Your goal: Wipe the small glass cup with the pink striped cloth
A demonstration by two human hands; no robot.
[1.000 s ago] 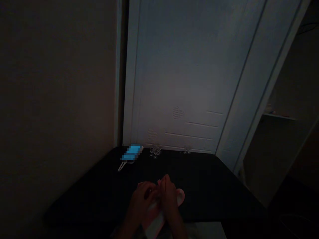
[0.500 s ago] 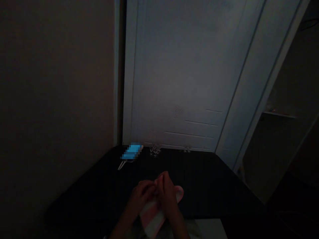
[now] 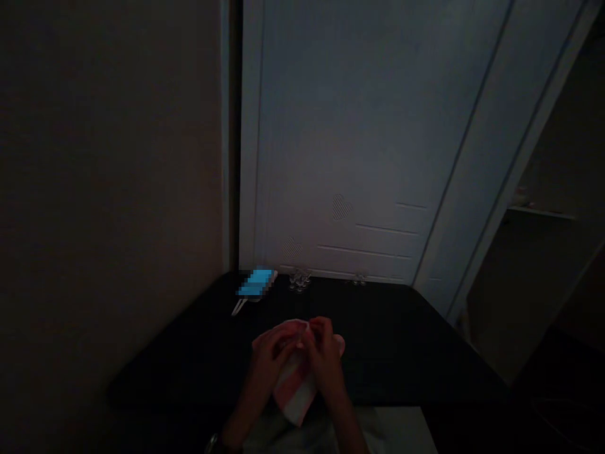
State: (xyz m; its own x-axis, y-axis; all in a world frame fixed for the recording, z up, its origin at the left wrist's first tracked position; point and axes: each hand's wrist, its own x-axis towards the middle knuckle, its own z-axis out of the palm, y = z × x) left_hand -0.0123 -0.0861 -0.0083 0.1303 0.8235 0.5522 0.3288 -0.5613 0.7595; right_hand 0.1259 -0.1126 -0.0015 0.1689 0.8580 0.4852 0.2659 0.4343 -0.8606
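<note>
A pink-and-white striped cloth item (image 3: 299, 380) is bunched between my two hands at the near side of the dark table; in this dim light its exact kind does not show. My left hand (image 3: 270, 354) is closed on its left side, fingers bent inward. Pinching the upper part near its middle is my right hand (image 3: 324, 354), with the fingertips of both hands close together. One rounded pink end pokes out beyond my right hand. The lower corner hangs down between my wrists.
A lit phone (image 3: 258, 284) with a pale strap lies at the table's (image 3: 401, 347) far left. Small shiny pieces (image 3: 299, 279) are heaped beside it, and a smaller group (image 3: 360, 279) sits farther right. A white panel (image 3: 340, 139) stands behind the table.
Pink cloth now shows spread above my left hand, where little showed before. My hands have shifted slightly upward and the lower corner has risen. The view has tilted a little.
</note>
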